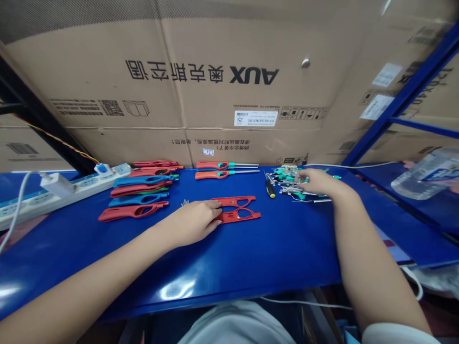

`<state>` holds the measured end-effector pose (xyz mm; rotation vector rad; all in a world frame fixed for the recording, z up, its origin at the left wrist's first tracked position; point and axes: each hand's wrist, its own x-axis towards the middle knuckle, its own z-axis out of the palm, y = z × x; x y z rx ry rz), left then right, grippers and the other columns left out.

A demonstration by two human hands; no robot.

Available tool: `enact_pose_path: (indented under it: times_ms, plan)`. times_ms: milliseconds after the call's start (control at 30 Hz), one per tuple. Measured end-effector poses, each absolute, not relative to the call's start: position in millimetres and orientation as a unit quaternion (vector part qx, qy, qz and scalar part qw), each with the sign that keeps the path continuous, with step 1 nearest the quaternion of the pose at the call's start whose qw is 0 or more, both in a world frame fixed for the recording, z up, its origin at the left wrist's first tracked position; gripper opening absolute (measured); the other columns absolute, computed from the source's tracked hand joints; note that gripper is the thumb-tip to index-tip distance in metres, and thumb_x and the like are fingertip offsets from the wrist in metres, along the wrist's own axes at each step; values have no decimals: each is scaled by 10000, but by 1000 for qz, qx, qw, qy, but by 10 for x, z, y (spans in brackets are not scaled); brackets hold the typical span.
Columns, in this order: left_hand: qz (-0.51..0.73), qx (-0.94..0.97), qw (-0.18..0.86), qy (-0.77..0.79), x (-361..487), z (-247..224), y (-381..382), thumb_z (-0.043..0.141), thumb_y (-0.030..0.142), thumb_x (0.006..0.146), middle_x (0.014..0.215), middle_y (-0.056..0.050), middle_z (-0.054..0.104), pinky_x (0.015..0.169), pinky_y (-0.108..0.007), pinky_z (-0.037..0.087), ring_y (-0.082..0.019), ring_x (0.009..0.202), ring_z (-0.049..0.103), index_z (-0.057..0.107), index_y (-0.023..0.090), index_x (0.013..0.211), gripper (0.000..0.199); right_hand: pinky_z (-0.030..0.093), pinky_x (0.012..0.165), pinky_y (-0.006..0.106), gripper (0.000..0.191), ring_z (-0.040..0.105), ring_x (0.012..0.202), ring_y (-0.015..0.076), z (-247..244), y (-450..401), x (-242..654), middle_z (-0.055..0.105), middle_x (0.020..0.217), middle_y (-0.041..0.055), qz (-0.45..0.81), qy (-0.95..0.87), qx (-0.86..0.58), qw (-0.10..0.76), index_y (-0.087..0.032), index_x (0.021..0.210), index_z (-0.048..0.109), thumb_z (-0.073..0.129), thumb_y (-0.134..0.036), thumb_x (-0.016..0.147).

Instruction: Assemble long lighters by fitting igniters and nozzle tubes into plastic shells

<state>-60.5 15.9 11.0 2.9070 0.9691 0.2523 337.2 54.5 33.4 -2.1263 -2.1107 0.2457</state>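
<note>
Two red lighter casing halves (pixel 239 217) lie side by side on the blue table, their inner side partly showing. My left hand (pixel 201 220) covers their left ends, its fingers and thumb closed down on them. On the right, my right hand (pixel 315 181) reaches into a pile of green-and-metal lighter inner parts (pixel 292 173). Its fingertips are pinched together among the parts; what they hold is hidden. A black-and-yellow screwdriver (pixel 270 187) lies left of the pile. Small metal pieces (pixel 185 202) sit just beyond my left hand.
Two orange-red lighters (pixel 212 175) with metal tubes lie at the back. Red and blue lighter casings (pixel 138 195) are stacked at left beside a white power strip (pixel 84 185). Cardboard (pixel 215 105) walls the back. A blue frame post (pixel 389 112) and plastic bottle (pixel 418 179) stand at right.
</note>
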Motion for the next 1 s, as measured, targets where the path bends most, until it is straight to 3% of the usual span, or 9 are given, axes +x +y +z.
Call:
enact_pose_path:
  times_ms: [133,367,567,700,867,1000]
  plan:
    - [84,945,24,315,-621,89,145,525,306,995,1380,-126,639,1061,-491,499,-320,1287,591,635,179,1329,373,467,745,324,266,655,879,257,403,477,3483,706,1035,133,101,-665,-736,80,-174,979,647,624,-55,742]
    - [108,946,38,305,-590,-61,131,508,270,1009,1381,-93,636,1013,-427,537,-272,1231,619,641,211,1304,329,486,678,360,190,673,786,288,282,534,3691,699,839,103,142,-633,-761,-9,-191,837,671,681,-100,670]
    - [99,942,34,320,-588,-83,136,500,280,1010,1312,-92,665,1007,-431,537,-275,1211,617,660,206,1250,299,484,710,375,138,673,845,305,266,543,3659,715,891,112,126,-645,-754,-5,-210,767,624,672,-108,687]
    - [86,940,33,330,-602,-49,121,512,273,997,1274,-83,680,962,-403,556,-266,1168,635,658,200,1229,284,477,738,385,83,666,890,315,294,544,3646,718,942,118,83,-667,-739,35,-224,780,586,622,-153,756]
    - [75,937,36,340,-607,3,98,509,255,989,1247,-85,687,914,-378,565,-257,1142,643,660,195,1214,277,475,692,416,101,659,794,315,277,577,3500,732,947,112,-37,-702,-692,165,-254,911,631,570,-244,831]
    - [81,936,38,340,-614,26,94,502,307,1003,1165,-97,714,888,-377,569,-259,1087,669,704,186,1113,259,503,839,448,148,636,963,323,316,530,3088,729,989,119,-80,-783,-566,245,-227,982,648,539,-281,899]
